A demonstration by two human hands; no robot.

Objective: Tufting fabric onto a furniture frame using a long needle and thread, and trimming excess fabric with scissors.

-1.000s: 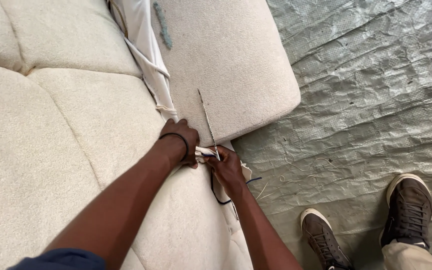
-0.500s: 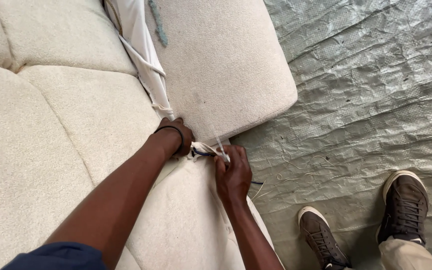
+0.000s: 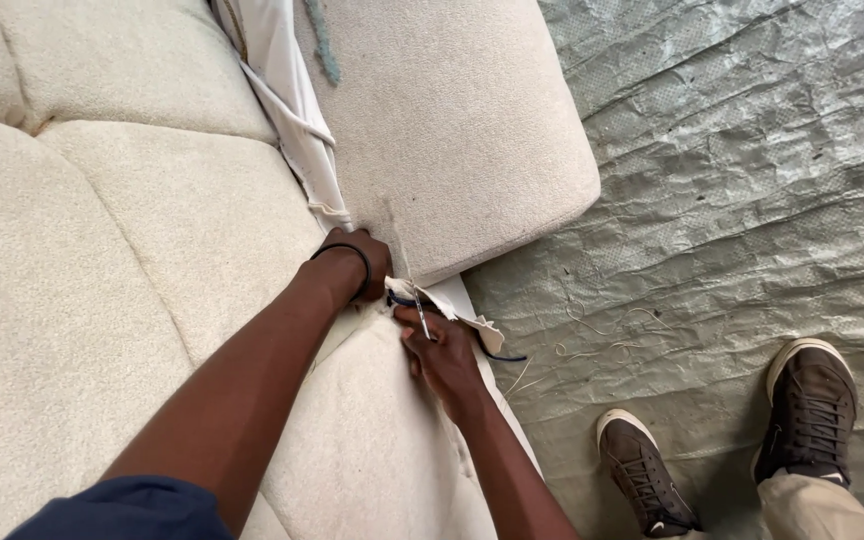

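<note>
Right hand (image 3: 442, 350), just right of frame centre: fingers curled narrow around a small pair of scissors (image 3: 422, 322), the thin metal blades poking up past the knuckles, a dark handle loop showing at the left of the fist. Directly beside the blades, a loose flap of cream fabric (image 3: 452, 310) with a dark edge line trailing toward the lower right.

Left hand (image 3: 360, 262), slightly above and left: fingers pushed down into the seam between the cushions, tips hidden, so whether pinching cloth or merely pressing cannot be told. A black band around the wrist.

Flap of cream fabric at the seam where the long seat cushion (image 3: 152, 250) meets the square cushion (image 3: 452, 130) in the upper middle. Probably light, limp and easily puckered: best pinched close to the cut line and kept taut, since slack cloth would likely fold between the blades. Nubby weave, so not slippery.

Further out: a strip of white lining (image 3: 287, 90) running up the gap toward the top of the frame. Crinkled grey-green sheeting (image 3: 752, 150) across the right half, with a few stray threads (image 3: 592, 345) scattered just right of the hand. Two dark brown shoes (image 3: 732, 460) with pale soles at lower right, pale trouser cuff below.
</note>
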